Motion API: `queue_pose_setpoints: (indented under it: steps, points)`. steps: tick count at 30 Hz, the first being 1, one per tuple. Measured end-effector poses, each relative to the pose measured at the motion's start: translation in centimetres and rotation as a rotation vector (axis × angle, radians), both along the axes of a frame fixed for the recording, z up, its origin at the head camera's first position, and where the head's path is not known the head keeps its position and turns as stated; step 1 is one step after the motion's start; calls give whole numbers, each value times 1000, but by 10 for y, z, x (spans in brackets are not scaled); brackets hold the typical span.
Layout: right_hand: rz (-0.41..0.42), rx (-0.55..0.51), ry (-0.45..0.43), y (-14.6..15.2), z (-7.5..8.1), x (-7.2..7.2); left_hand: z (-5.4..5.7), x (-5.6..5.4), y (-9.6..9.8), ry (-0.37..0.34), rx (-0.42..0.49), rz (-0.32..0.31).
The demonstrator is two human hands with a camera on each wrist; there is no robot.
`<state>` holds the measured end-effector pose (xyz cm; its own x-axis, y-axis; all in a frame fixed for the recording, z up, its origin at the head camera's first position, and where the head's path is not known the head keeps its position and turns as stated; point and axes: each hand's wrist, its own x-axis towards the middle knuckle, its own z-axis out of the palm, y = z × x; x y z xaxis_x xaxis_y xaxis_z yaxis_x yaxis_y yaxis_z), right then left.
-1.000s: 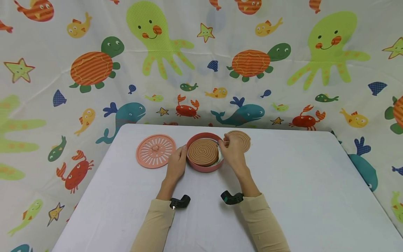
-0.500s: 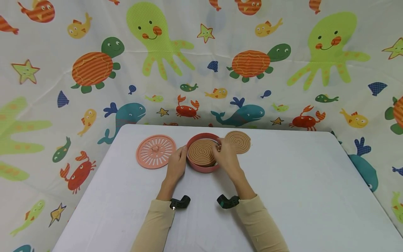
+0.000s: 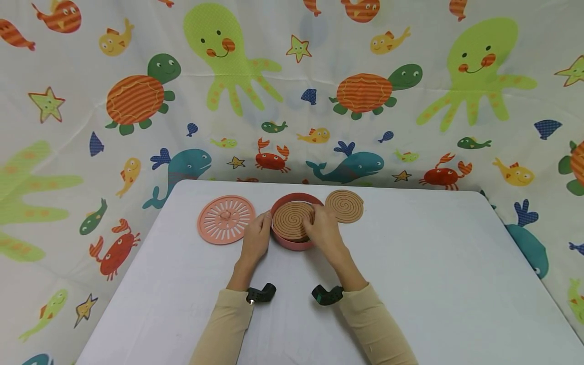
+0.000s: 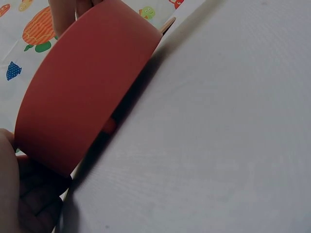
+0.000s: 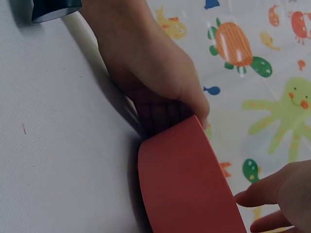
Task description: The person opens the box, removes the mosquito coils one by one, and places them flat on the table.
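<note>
A round red mosquito coil holder [image 3: 294, 245] sits at the back middle of the table, with a brown mosquito coil [image 3: 292, 219] lying inside it. My left hand [image 3: 256, 237] grips the holder's left side; the left wrist view shows its fingers below the red wall [image 4: 87, 82]. Over the right rim, my right hand [image 3: 325, 230] pinches the coil's right edge, its fingertips partly hidden. To the left lies the pink slotted lid [image 3: 226, 228] with a small knob. A second coil [image 3: 344, 206] lies flat on the table, just right of the holder.
The white table [image 3: 433, 274] extends to the right and toward me. A curtain [image 3: 292, 111] printed with sea animals hangs behind the back edge. Both wrists carry black devices, the left one [image 3: 262, 292] and the right one [image 3: 327, 294].
My right hand has moved left from the holder's right rim, beside the second coil, onto the edge of the coil inside. The left hand keeps its grip on the holder.
</note>
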<state>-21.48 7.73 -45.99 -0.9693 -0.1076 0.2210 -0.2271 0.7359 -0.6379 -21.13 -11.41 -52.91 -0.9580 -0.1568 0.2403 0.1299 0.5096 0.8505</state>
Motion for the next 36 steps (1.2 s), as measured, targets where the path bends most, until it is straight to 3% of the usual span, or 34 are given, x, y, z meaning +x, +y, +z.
queue_pose_setpoints:
  steps: [11,18,30,36]
  points:
    - [27,123,5,-4,-3,2,-2,-1,-1,-5,-6,1]
    - [35,196,82,-5,-6,4,-1,-1,-1,11,-23,8]
    - [26,143,107,-6,-8,4,0,-1,-1,12,-25,5]
    - [24,86,77,-6,-6,4,1,-1,0,13,-23,11]
